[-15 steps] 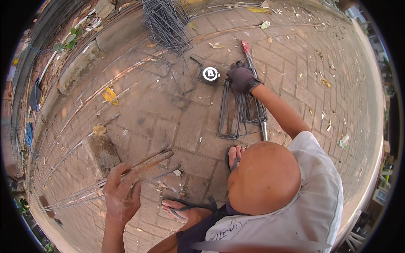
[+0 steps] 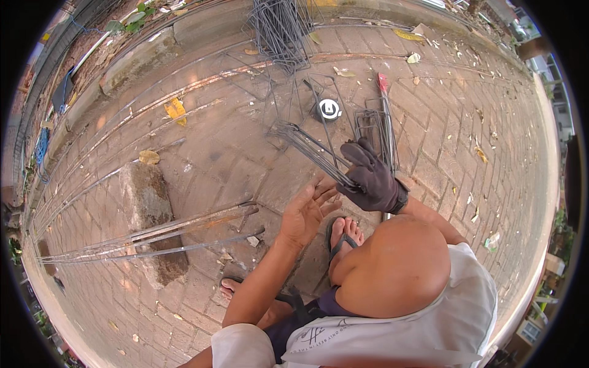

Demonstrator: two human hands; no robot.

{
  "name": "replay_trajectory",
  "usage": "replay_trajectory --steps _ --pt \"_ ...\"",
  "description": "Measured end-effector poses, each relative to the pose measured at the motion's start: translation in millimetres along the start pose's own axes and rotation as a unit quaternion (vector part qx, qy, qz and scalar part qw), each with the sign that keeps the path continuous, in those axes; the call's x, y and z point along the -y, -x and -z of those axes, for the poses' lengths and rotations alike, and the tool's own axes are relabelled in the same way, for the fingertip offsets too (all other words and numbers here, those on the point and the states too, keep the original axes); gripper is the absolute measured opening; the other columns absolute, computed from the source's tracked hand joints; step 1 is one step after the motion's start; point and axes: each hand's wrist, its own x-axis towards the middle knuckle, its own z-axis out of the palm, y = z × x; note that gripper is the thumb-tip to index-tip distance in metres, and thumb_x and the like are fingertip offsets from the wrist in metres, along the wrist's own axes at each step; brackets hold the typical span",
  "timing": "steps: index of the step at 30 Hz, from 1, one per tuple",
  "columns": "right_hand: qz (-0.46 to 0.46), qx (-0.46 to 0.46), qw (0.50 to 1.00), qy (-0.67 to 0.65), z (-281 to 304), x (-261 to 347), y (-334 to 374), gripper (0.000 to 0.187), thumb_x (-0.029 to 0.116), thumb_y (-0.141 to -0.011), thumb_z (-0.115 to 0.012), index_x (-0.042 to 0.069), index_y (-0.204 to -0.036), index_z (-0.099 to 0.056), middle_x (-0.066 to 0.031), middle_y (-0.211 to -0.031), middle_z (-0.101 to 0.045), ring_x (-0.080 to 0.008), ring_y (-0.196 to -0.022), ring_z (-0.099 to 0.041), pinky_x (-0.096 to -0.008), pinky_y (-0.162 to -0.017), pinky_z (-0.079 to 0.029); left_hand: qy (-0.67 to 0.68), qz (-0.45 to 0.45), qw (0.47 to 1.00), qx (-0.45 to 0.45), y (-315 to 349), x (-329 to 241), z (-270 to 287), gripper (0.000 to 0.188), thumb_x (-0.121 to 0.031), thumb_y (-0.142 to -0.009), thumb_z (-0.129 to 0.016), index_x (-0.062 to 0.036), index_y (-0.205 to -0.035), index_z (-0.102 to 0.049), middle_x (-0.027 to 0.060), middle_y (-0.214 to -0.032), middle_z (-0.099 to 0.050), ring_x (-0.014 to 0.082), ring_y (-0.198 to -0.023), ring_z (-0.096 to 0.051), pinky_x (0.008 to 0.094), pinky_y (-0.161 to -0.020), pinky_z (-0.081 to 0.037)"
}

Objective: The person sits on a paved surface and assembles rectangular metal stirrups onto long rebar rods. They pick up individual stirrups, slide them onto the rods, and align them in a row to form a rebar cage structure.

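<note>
In my right hand point(image 2: 372, 182), which wears a dark glove, is a small bundle of rebar stirrups point(image 2: 307, 147), thin grey rods bent into long rectangles. They tilt up and away to the left, their near ends inside my grip. My bare left hand point(image 2: 308, 211) is just left of the glove, fingers spread and holding nothing, close to the near end of the bundle. Beyond the glove, more stirrups point(image 2: 369, 124) lie beside a long metal bar point(image 2: 386, 122) with a red tip. A round black-and-white tape measure point(image 2: 329, 110) rests on the paving behind the held bundle.
A large heap of stirrups point(image 2: 281, 38) lies at the far side near the kerb point(image 2: 144, 58). At left, several long rods point(image 2: 202, 222) rest across a rough stone block point(image 2: 147, 196). Dry leaves dot the brick paving. My bent knee point(image 2: 392, 267) is close below the glove.
My right hand has lifted some stirrups off the ground and brought them nearer and tilted left. My left hand has moved right, from above the long rods to beside the glove.
</note>
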Motion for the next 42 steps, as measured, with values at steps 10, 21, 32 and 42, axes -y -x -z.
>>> replay_trajectory --steps 10,21,32,42 --pt "-0.290 0.268 0.916 -0.067 -48.7 13.5 93.4 0.045 0.042 -0.080 -0.079 0.003 -0.098 -0.066 -0.0149 -0.108 -0.065 -0.0353 -0.103 -0.063 -0.0424 -0.091 -0.050 0.012 -0.054 0.996 -0.066 -50.6 45.0 82.7 0.036 -0.015 -0.110 -0.049 0.0015 -0.142 -0.054 0.0173 -0.129 -0.068 0.0291 -0.113 -0.069 0.0448 -0.097 -0.059" --pt "-0.525 0.025 0.767 -0.367 -111.2 -1.8 71.1 0.030 0.023 -0.087 -0.083 0.000 -0.103 -0.072 -0.0049 -0.085 -0.073 -0.0130 -0.068 -0.066 -0.0289 -0.061 -0.051 -0.228 -0.009 0.965 -0.127 -52.7 20.9 48.9 0.038 -0.005 -0.103 -0.060 0.0064 -0.139 -0.057 0.0148 -0.123 -0.067 0.0207 -0.103 -0.070 0.0364 -0.068 -0.066" --pt "-0.629 -0.098 0.638 -0.433 -60.3 -18.2 80.7 0.017 0.015 -0.093 -0.077 -0.001 -0.097 -0.073 -0.0033 -0.071 -0.068 -0.0076 -0.052 -0.058 -0.0225 -0.047 -0.043 -0.203 -0.053 0.960 -0.187 -34.4 -10.7 84.0 0.035 0.001 -0.099 -0.048 0.0022 -0.133 -0.059 0.0149 -0.121 -0.066 0.0226 -0.094 -0.069 0.0439 -0.072 -0.065" --pt "-0.588 -0.058 0.553 -0.588 -56.2 5.5 57.8 0.019 0.019 -0.098 -0.072 -0.001 -0.099 -0.074 -0.0043 -0.070 -0.067 -0.0067 -0.049 -0.056 -0.0207 -0.044 -0.043 -0.109 -0.050 0.983 -0.139 -30.8 -2.5 69.5 0.030 0.000 -0.097 -0.052 -0.0008 -0.126 -0.061 0.0138 -0.112 -0.071 0.0252 -0.097 -0.072 0.0458 -0.073 -0.064"
